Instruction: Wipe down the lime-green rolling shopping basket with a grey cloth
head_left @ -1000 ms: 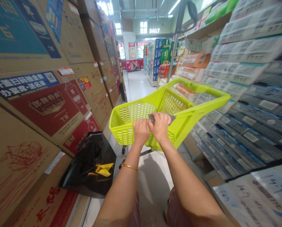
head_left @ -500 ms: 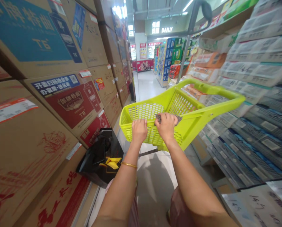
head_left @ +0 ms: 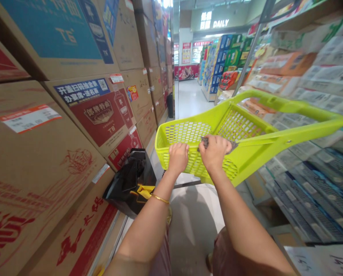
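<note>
A lime-green shopping cart (head_left: pixel 252 149) with perforated basket walls stands sideways in front of me, its handle off to the right. My left hand (head_left: pixel 178 156) is closed over the near rim, fingers curled over the edge. Further along the same rim, my right hand (head_left: pixel 215 151) presses a crumpled grey-brown cloth (head_left: pixel 232 147) against the plastic; the cloth pokes out on both sides of the fingers. Part of the basket floor is hidden behind my hands and the rim.
Stacked cardboard cartons (head_left: pixel 91 126) line the left side. A black bag (head_left: pixel 131 184) with a yellow piece sits on the floor against them. Stacked packaged goods (head_left: pixel 312 188) fill the right. A metal post (head_left: pixel 250 57) rises behind the cart. The aisle floor (head_left: pixel 188 97) runs ahead.
The cart and both hands appear shifted right in view, along with the surroundings. The cart's handle end has swung further right. Both hands keep their hold on the rim and the cloth.
</note>
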Action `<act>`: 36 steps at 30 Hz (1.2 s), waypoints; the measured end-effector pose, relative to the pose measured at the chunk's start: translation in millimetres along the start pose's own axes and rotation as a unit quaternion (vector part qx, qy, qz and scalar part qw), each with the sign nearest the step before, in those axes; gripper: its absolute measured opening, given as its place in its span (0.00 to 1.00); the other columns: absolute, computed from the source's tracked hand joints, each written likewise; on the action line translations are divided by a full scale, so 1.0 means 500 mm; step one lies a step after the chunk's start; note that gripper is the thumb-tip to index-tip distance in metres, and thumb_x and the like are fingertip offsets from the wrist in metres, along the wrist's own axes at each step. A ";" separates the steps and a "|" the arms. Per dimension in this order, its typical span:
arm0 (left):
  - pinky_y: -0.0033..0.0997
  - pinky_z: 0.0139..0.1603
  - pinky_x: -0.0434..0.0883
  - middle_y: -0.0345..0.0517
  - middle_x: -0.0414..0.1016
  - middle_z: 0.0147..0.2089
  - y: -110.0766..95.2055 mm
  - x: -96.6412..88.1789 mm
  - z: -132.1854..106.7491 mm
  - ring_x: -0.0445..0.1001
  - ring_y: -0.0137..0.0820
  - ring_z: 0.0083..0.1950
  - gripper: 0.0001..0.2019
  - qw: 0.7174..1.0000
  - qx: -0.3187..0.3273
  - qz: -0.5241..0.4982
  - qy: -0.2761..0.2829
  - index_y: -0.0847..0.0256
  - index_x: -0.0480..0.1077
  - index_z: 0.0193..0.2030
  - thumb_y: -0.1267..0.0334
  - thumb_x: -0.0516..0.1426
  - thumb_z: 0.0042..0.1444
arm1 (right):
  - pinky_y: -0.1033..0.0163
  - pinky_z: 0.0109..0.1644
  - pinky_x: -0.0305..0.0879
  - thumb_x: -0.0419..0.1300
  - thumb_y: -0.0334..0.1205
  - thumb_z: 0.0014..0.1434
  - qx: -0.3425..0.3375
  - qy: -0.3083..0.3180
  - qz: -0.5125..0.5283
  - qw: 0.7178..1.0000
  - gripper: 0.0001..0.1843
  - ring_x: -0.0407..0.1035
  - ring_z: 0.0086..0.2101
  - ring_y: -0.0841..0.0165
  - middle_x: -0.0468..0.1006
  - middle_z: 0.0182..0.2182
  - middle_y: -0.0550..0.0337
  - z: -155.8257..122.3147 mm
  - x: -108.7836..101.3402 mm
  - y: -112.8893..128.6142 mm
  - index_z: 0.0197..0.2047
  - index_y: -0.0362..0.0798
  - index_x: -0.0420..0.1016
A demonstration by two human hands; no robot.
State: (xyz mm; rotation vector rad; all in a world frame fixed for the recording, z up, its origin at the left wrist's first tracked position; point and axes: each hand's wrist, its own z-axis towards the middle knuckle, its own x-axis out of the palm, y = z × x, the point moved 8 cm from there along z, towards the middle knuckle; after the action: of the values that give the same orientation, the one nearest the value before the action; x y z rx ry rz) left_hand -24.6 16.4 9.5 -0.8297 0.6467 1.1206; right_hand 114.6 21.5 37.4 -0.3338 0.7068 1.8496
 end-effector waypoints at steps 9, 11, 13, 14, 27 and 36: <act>0.36 0.45 0.60 0.46 0.72 0.37 0.001 -0.002 0.007 0.67 0.35 0.42 0.13 0.999 -0.006 -0.026 0.017 0.59 0.68 0.35 0.63 0.44 0.66 | 0.55 0.51 0.47 0.53 0.41 0.58 -0.033 0.052 0.056 0.996 0.13 0.61 0.42 0.61 0.75 0.40 0.55 -0.028 0.038 0.081 0.45 0.50 0.73; 0.35 0.45 0.60 0.46 0.72 0.38 0.000 -0.004 0.007 0.67 0.35 0.42 0.13 1.000 -0.002 -0.025 0.019 0.60 0.67 0.36 0.64 0.44 0.66 | 0.55 0.52 0.47 0.53 0.42 0.59 -0.051 0.059 0.058 0.995 0.13 0.62 0.43 0.61 0.75 0.41 0.56 -0.031 0.041 0.086 0.46 0.50 0.72; 0.35 0.45 0.60 0.47 0.72 0.38 0.001 -0.006 0.008 0.67 0.35 0.43 0.13 1.000 0.003 -0.014 0.020 0.60 0.67 0.36 0.65 0.43 0.66 | 0.55 0.52 0.47 0.54 0.43 0.59 -0.076 0.065 0.052 0.994 0.14 0.62 0.43 0.62 0.75 0.41 0.56 -0.030 0.042 0.085 0.46 0.51 0.72; 0.35 0.45 0.60 0.46 0.72 0.38 0.001 -0.006 0.009 0.67 0.35 0.43 0.14 1.000 0.008 -0.009 0.020 0.60 0.67 0.36 0.65 0.43 0.66 | 0.55 0.52 0.47 0.54 0.43 0.59 -0.088 0.065 0.047 0.993 0.14 0.62 0.43 0.62 0.75 0.42 0.56 -0.029 0.041 0.081 0.46 0.50 0.72; 0.36 0.45 0.58 0.47 0.72 0.37 -0.002 -0.004 0.012 0.67 0.37 0.43 0.13 1.000 0.003 0.027 0.009 0.59 0.66 0.35 0.63 0.44 0.66 | 0.54 0.50 0.48 0.53 0.42 0.57 -0.001 -0.014 -0.032 0.999 0.14 0.60 0.42 0.59 0.73 0.40 0.53 0.024 -0.028 -0.051 0.44 0.48 0.72; 0.37 0.44 0.59 0.49 0.72 0.36 -0.006 0.001 0.013 0.66 0.38 0.41 0.14 1.000 -0.015 0.024 -0.013 0.59 0.67 0.34 0.64 0.43 0.65 | 0.55 0.52 0.47 0.54 0.41 0.58 -0.029 0.044 0.039 0.998 0.13 0.60 0.43 0.61 0.74 0.41 0.55 -0.021 0.035 0.053 0.46 0.50 0.72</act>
State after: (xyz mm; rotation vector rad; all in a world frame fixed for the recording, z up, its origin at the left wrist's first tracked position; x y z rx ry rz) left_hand -21.5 21.4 13.3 -0.8272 0.6329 1.1857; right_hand 82.5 22.0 28.1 -0.4325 0.7353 1.9429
